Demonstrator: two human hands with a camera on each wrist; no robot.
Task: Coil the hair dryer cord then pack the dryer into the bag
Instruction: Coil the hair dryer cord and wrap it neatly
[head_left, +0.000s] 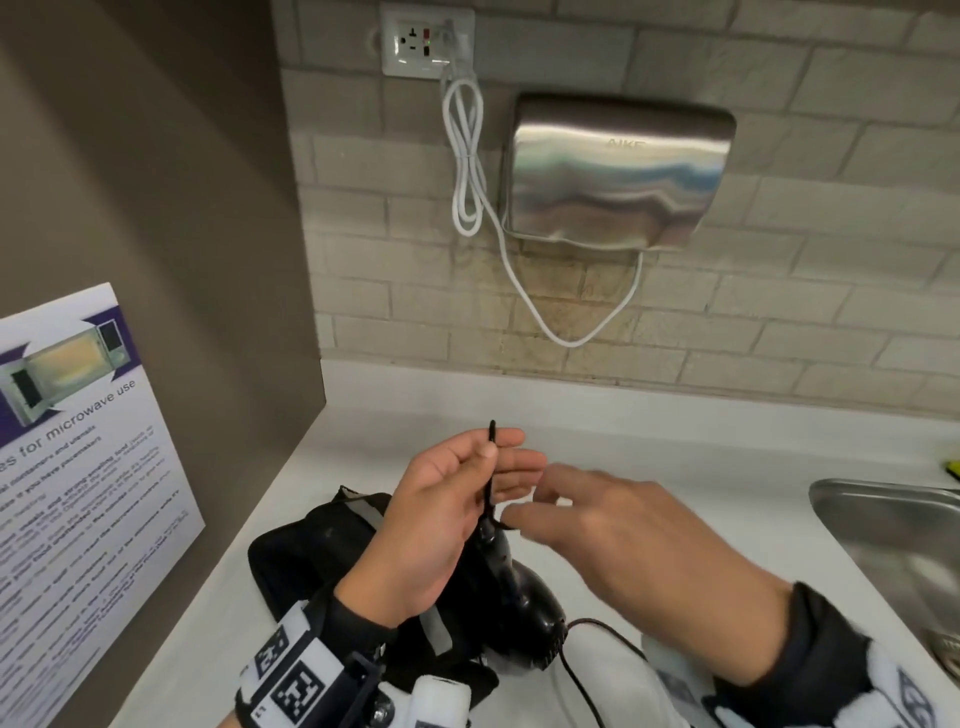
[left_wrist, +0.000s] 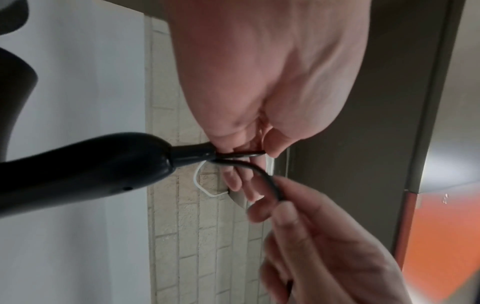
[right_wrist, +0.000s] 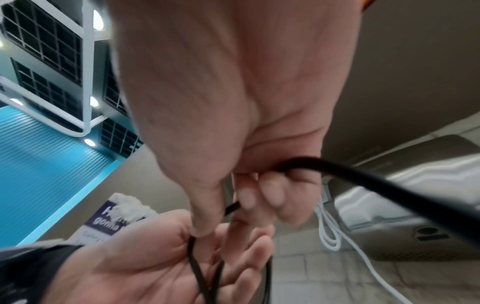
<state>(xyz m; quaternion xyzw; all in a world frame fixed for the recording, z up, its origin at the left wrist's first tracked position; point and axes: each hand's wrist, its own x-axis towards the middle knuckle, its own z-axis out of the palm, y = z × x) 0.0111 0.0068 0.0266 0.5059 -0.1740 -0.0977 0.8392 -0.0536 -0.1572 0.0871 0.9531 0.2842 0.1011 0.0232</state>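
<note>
Black plastic hair dryer (head_left: 524, 608) held up above the white tabletop (head_left: 675, 457), handle end raised toward the hands, barrel low over a black fabric bag (head_left: 311, 540) that lies on the tabletop. Thin black cord (head_left: 491, 467) leaves the handle end and folds into a narrow loop standing up between the left hand's (head_left: 441, 525) thumb and fingers, which pinch it. Right hand (head_left: 623, 540), blurred, has its thumb and fingers closed round the same cord just beside the left; more cord trails down past the barrel. Steel sink (head_left: 893, 525) at right. On the brick wall: steel hand dryer (head_left: 618, 171), white cable (head_left: 467, 156), outlet (head_left: 426, 39). Microwave notice (head_left: 78, 467) at left.
</note>
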